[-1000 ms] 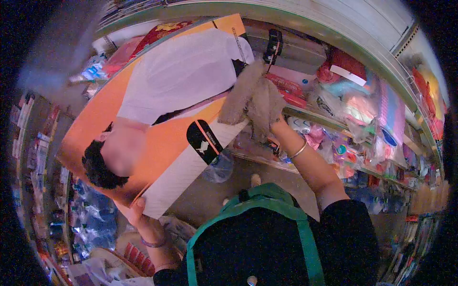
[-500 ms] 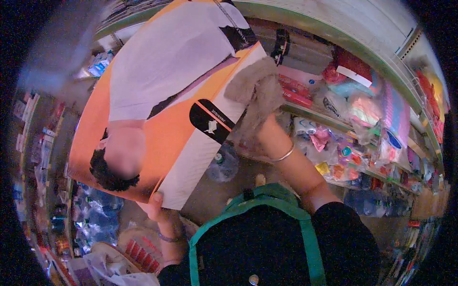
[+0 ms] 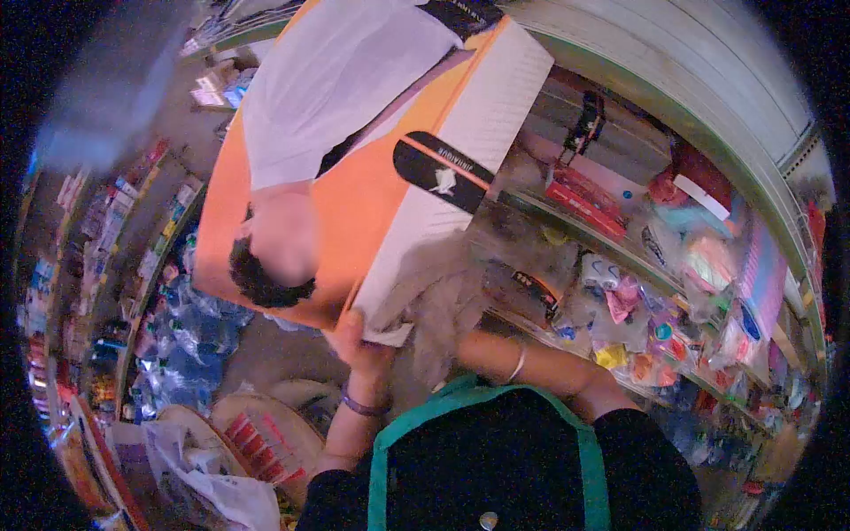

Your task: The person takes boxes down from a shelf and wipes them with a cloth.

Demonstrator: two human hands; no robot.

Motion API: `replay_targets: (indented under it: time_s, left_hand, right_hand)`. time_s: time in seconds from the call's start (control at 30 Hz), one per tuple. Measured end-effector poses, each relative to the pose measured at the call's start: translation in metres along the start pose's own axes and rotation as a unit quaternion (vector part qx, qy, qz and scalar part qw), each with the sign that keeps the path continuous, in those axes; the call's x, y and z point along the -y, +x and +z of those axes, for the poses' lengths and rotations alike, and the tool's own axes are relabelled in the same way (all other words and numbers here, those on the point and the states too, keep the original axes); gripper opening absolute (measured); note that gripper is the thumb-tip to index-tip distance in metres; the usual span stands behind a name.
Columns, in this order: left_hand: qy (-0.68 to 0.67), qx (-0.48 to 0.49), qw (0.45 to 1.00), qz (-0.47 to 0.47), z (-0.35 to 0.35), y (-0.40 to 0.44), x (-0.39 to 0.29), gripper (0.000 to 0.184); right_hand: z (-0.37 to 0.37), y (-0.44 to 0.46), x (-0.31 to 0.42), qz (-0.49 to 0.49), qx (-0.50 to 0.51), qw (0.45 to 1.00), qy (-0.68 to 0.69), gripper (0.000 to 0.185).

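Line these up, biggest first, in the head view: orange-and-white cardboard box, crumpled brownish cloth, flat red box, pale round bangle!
Orange-and-white cardboard box
Crumpled brownish cloth
Flat red box
Pale round bangle

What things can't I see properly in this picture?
All in the head view:
Right hand: its fingers are hidden by the grey-brown cloth.
Left hand: the fingers under the big orange-and-white box are hidden by it.
The box's far end: cut off by the top edge.
Writing on the red package: too small and blurred to read.
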State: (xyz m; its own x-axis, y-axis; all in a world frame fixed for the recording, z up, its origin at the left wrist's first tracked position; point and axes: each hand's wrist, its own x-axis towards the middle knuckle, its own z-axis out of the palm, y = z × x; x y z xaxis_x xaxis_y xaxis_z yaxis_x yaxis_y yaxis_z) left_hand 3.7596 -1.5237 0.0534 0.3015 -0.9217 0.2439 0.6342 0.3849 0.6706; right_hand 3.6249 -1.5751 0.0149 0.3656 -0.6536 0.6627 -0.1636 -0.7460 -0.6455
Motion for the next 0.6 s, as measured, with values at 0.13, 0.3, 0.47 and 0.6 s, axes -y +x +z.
replay_targets:
  time_s: [0.13,0.3,0.47,0.6]
  left_hand:
    - [0.06,-0.085,0.99,-0.1,-0.052,-0.001,0.025,0.058]
    - [-0.062,0.12,0.99,-0.052,-0.056,0.029,-0.043,0.072]
    - [0.035,-0.061,0.991,-0.111,-0.054,0.049,-0.041,0.055]
    - [-0.025,-0.105,0.99,-0.093,-0.024,0.048,-0.045,0.046]
  right_hand:
    - [-0.062,0.004,-0.018,0.058,0.033,0.997,-0.049,0.036]
    - [-0.131,0.037,-0.025,0.078,0.09,0.985,-0.128,0.037]
    - [-0.134,0.066,-0.038,0.086,0.142,0.976,-0.14,0.037]
    - [-0.116,0.064,-0.055,0.101,0.118,0.979,-0.132,0.038]
